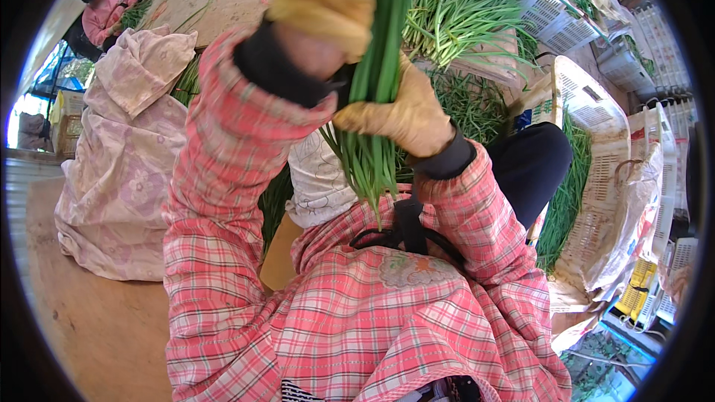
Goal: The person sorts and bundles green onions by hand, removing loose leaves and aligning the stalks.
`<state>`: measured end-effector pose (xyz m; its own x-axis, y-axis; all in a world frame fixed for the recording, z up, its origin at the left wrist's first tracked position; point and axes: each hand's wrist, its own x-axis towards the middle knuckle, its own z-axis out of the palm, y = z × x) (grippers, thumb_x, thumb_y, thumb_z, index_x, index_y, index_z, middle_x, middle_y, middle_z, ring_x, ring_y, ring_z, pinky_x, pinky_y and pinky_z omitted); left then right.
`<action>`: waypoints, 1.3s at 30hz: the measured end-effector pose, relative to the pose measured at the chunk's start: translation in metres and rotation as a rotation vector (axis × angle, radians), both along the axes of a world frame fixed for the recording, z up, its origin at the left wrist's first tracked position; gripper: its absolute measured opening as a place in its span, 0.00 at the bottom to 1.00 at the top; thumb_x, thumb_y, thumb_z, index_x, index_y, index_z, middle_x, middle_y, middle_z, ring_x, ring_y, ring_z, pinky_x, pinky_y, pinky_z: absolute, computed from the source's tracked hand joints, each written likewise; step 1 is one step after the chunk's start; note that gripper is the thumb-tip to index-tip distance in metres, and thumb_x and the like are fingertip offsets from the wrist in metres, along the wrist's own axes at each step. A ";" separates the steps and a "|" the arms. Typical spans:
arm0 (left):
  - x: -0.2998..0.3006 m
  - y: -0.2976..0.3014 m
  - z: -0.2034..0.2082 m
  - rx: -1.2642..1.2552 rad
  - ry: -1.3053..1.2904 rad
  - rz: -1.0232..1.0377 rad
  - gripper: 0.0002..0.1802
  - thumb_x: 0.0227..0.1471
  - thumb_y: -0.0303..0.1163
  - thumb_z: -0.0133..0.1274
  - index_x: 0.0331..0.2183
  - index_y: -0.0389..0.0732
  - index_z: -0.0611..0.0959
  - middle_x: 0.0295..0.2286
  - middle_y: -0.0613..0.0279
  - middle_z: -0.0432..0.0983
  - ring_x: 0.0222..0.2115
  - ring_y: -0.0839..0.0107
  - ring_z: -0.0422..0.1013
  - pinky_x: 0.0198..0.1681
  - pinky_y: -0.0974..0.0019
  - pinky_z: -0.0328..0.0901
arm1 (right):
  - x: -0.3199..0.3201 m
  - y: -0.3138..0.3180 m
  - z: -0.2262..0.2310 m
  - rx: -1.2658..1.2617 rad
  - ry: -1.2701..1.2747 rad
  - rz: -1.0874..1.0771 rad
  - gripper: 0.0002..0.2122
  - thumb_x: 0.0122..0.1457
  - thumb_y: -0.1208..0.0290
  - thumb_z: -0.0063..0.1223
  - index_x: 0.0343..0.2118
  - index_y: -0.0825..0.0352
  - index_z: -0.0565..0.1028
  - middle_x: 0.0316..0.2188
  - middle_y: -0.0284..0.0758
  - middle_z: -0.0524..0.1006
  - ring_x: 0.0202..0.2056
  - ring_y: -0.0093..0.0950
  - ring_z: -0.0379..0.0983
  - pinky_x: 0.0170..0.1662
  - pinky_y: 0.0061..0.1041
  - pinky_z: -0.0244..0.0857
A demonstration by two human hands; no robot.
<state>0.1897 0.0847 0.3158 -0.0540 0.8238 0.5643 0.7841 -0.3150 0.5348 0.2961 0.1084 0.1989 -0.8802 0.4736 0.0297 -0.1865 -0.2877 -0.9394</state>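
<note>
One green bunch was already gathered, upright before the chest, with the right hand's fingers wrapped around it. The left hand was blurred beside it; its fingers I could not tell. A heap lay loose, not yet bunched.

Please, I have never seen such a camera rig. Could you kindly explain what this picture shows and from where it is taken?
There is no machine arm here. A person works, seen from a wide fisheye camera worn on their own head, looking down. The gloved right hand grips a bundle of chive-like greens; the gloved left hand, blurred, is beside its upper part, its grip unclear. Ahead, loose greens lie piled on a flat work surface. At right, a white plastic crate holds more.
</note>
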 end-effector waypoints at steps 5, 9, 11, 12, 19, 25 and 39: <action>0.001 0.034 -0.010 -0.591 -1.189 -0.421 0.11 0.53 0.36 0.45 0.28 0.38 0.76 0.22 0.66 0.72 0.21 0.75 0.67 0.24 0.74 0.61 | 0.018 0.015 -0.029 -0.198 0.270 -0.032 0.23 0.43 0.71 0.60 0.43 0.71 0.69 0.33 0.34 0.75 0.30 0.22 0.71 0.35 0.23 0.67; -0.050 0.041 -0.057 -0.264 -1.254 -0.514 0.17 0.55 0.39 0.42 0.39 0.35 0.72 0.34 0.59 0.72 0.35 0.70 0.68 0.37 0.68 0.62 | 0.024 0.025 -0.051 -0.371 0.485 -0.051 0.29 0.44 0.66 0.60 0.49 0.72 0.65 0.34 0.36 0.75 0.30 0.24 0.71 0.34 0.22 0.67; -0.085 0.024 -0.079 -0.256 -1.247 -0.450 0.26 0.58 0.46 0.32 0.50 0.35 0.66 0.47 0.50 0.65 0.49 0.63 0.62 0.50 0.62 0.58 | 0.029 0.032 -0.056 -0.376 0.498 -0.078 0.34 0.43 0.62 0.60 0.51 0.74 0.61 0.37 0.37 0.74 0.32 0.24 0.70 0.34 0.22 0.67; -0.088 0.007 -0.087 -0.272 -1.288 -0.337 0.28 0.59 0.48 0.29 0.50 0.35 0.65 0.52 0.47 0.60 0.52 0.61 0.59 0.53 0.60 0.55 | 0.031 0.034 -0.054 -0.376 0.508 -0.078 0.34 0.43 0.61 0.61 0.51 0.74 0.61 0.37 0.37 0.73 0.33 0.24 0.70 0.35 0.22 0.67; -0.019 -0.067 -0.214 -0.672 -1.129 -0.826 0.40 0.40 0.46 0.61 0.50 0.36 0.65 0.44 0.60 0.68 0.43 0.72 0.65 0.46 0.66 0.61 | 0.023 0.039 -0.048 -0.436 0.454 -0.034 0.33 0.40 0.61 0.64 0.48 0.73 0.63 0.37 0.38 0.72 0.34 0.24 0.70 0.36 0.22 0.67; 0.001 -0.078 -0.197 -0.662 -1.368 -0.646 0.29 0.38 0.40 0.63 0.42 0.36 0.73 0.32 0.65 0.74 0.31 0.76 0.70 0.33 0.71 0.65 | 0.003 0.054 -0.069 -0.493 0.395 0.052 0.26 0.44 0.71 0.57 0.47 0.73 0.65 0.38 0.36 0.74 0.31 0.23 0.69 0.37 0.25 0.68; 0.011 -0.055 -0.205 -0.654 -1.385 -0.381 0.16 0.46 0.32 0.57 0.38 0.35 0.76 0.30 0.65 0.75 0.28 0.76 0.70 0.33 0.72 0.66 | 0.064 0.027 -0.084 -0.674 0.271 -0.465 0.25 0.59 0.51 0.39 0.54 0.63 0.61 0.48 0.35 0.68 0.48 0.33 0.66 0.52 0.35 0.60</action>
<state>0.2009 0.0295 0.1107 0.0538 0.9804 -0.1895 -0.4771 0.1919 0.8576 0.3599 0.1354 0.1153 -0.5955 0.7764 -0.2065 -0.6170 -0.6066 -0.5013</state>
